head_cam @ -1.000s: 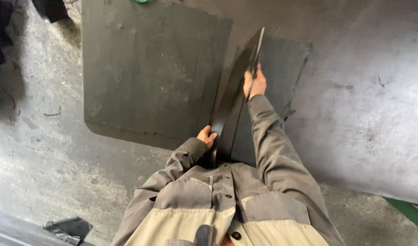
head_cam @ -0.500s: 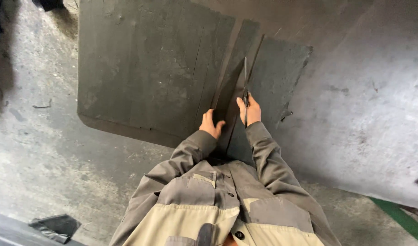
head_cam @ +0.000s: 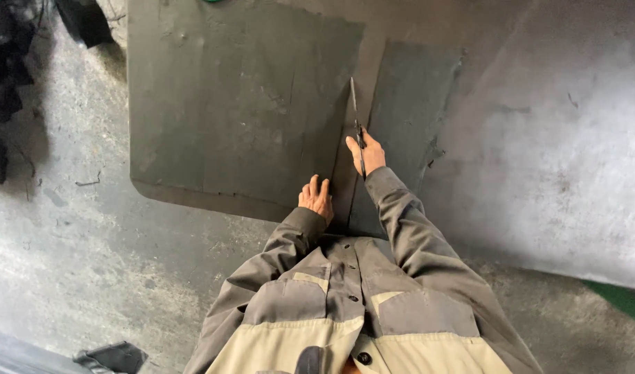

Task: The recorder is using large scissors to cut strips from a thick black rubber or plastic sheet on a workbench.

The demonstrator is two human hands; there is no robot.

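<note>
I see my right hand [head_cam: 365, 154] closed around the handle of a long, thin dark blade [head_cam: 354, 111], which points away from me along the seam between a large dark rubber sheet [head_cam: 234, 104] and a narrower dark strip [head_cam: 411, 111] just beside it. My left hand [head_cam: 316, 197] lies open, fingers spread, flat on the sheet's near edge. Both pieces lie flat on the grey concrete floor [head_cam: 552, 159].
</note>
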